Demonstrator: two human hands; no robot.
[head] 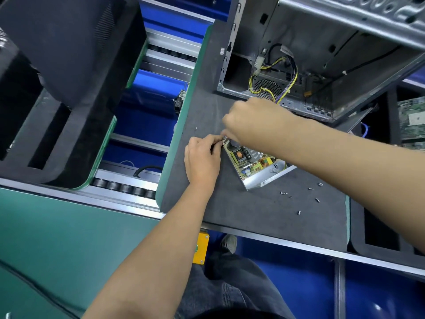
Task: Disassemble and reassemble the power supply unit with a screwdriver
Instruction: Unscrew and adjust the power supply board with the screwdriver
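Observation:
The opened power supply unit (255, 166) lies on the dark foam mat (241, 210), its green circuit board with coils and capacitors exposed inside a silver metal shell. My left hand (202, 160) pinches at the unit's far-left corner with curled fingers. My right hand (250, 122) is fisted above that same corner, gripping something hidden in the fist; the screwdriver itself cannot be seen. Several loose screws (299, 199) lie scattered on the mat to the right of the unit.
An open computer case (322, 61) with yellow and black cables stands at the back of the mat. A roller conveyor (128, 187) runs on the left beside black foam trays (57, 88). A circuit board (411, 120) lies at the far right.

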